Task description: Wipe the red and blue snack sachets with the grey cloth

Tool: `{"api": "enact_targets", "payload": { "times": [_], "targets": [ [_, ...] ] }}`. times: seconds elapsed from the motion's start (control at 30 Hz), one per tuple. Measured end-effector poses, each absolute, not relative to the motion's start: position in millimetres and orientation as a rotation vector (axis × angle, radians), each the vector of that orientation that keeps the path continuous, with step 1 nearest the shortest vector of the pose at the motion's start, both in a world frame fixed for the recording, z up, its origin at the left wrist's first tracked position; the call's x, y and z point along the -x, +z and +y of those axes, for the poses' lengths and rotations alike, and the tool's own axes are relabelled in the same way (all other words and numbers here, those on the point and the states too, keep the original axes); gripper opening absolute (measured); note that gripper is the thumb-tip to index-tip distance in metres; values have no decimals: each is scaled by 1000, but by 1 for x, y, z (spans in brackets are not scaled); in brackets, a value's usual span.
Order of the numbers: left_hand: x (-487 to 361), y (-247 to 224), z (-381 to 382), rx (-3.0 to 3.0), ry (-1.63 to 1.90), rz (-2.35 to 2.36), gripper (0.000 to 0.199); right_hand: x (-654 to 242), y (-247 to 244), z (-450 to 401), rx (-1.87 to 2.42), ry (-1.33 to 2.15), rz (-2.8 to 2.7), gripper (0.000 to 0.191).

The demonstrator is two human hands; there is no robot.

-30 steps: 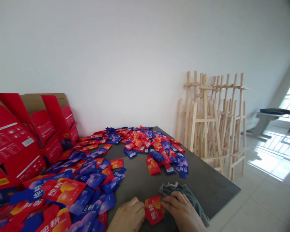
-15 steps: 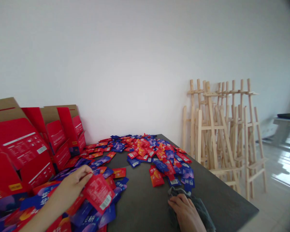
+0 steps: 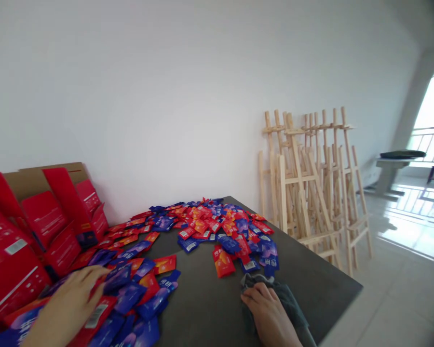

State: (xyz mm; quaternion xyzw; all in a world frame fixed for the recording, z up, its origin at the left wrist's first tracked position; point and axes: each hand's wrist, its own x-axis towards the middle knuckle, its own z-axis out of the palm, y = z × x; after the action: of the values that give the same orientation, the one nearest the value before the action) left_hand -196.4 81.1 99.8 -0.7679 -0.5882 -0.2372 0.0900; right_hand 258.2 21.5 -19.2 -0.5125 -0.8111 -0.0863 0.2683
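Red-and-blue glossy sachets (image 3: 130,296) lay heaped on the dark counter (image 3: 202,313); light, slick and floppy, they were best pinched by an edge. The left hand (image 3: 70,296) spread over them, any grip unclear; the right hand (image 3: 265,308) pressed on a soft grey cloth (image 3: 287,301).

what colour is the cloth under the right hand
The cloth under the right hand is dark grey, seen best in the head view.
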Motion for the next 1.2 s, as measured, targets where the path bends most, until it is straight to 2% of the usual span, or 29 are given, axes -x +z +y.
{"api": "enact_targets", "payload": {
  "times": [0.1, 0.2, 0.33, 0.5, 0.7, 0.77, 0.87, 0.9, 1.07, 1.2],
  "targets": [
    [109, 96, 98, 2498, -481, -1678, 32, -261, -20, 21, 1358, -232, -2190, 40],
    [29, 78, 133, 2520, -175, -1810, 36, -266, -20, 23, 1330, -265, -2215, 41],
    [-25, 44, 180, 2375, -123, -2029, 62, -271, -20, 25, 1333, -320, -2254, 40],
    [-41, 20, 188, 2315, -75, -2087, 65, -271, -21, 26, 1356, -269, -2258, 44],
    [-57, 21, 123, 2378, -19, -1936, 65, -270, -23, 26, 1359, -221, -2224, 50],
    [-61, 26, 97, 2457, 3, -1857, 59, -269, -23, 26, 1356, -190, -2209, 49],
    [-60, 40, 76, 2630, 24, -1703, 36, -267, -23, 25, 1361, -171, -2191, 49],
    [-57, 45, 76, 2679, 17, -1651, 34, -266, -23, 25, 1365, -176, -2187, 49],
    [-30, 61, 106, 2781, 47, -1534, 67, -262, -21, 24, 1395, -236, -2179, 48],
    [-15, 57, 114, 2859, 155, -1491, 73, -262, -19, 23, 1391, -282, -2189, 49]
  ]
}}
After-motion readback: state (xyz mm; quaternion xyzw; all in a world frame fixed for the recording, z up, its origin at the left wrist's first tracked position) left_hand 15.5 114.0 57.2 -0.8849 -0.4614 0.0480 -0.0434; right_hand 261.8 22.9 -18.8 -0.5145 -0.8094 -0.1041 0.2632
